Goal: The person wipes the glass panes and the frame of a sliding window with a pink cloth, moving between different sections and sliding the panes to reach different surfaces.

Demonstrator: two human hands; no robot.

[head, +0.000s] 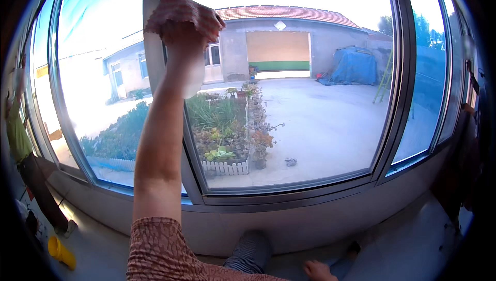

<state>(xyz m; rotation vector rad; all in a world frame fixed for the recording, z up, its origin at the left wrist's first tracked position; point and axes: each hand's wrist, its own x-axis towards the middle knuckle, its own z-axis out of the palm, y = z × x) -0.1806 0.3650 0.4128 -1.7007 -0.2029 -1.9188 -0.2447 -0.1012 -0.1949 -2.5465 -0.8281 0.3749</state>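
Observation:
My left hand (184, 34) is raised high and grips a red-and-white checked cloth (186, 11). The cloth lies against the window's metal frame, near the upper left of the middle pane, and covers most of the fingers. The sliding window (288, 197) spans the view in front of me, with a grey metal frame. My right hand (319, 271) is low at the bottom edge, partly cut off; whether it holds anything cannot be told.
A person in a green top (19, 133) stands at the far left, an arm raised by the windows. A yellow container (62, 253) lies on the floor below. Another person (471, 114) is dimly visible at the far right. Beyond the glass are a fenced garden bed (226, 167) and a blue tarpaulin (354, 65).

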